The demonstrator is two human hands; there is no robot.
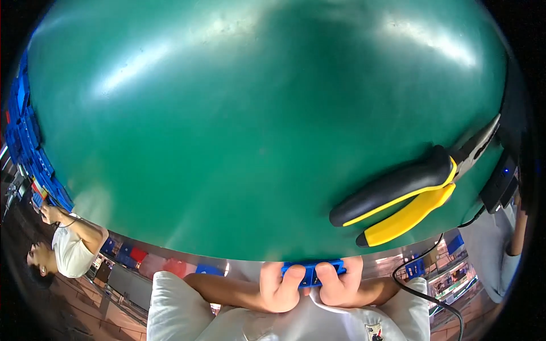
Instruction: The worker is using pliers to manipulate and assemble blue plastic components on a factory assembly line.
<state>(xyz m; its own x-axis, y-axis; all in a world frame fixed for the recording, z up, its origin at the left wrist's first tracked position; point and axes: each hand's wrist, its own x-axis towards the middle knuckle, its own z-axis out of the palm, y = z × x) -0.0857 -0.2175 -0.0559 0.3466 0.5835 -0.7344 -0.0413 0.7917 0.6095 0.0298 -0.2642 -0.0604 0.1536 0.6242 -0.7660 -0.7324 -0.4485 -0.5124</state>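
Blue piece (310, 275) between both curled hands (278, 290) (342, 288)

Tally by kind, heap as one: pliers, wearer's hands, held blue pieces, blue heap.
Pliers: 1
Left hand and right hand: 2
Blue piece held between them: 1
Blue heap, parts too overlapped to count: 1
Total: 5

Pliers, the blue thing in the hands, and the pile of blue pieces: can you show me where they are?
Pliers (414, 175): head view, on the black handle.
Blue thing (310, 275): head view, middle of its visible face.
Pile of blue pieces (25, 132): head view, about its middle.
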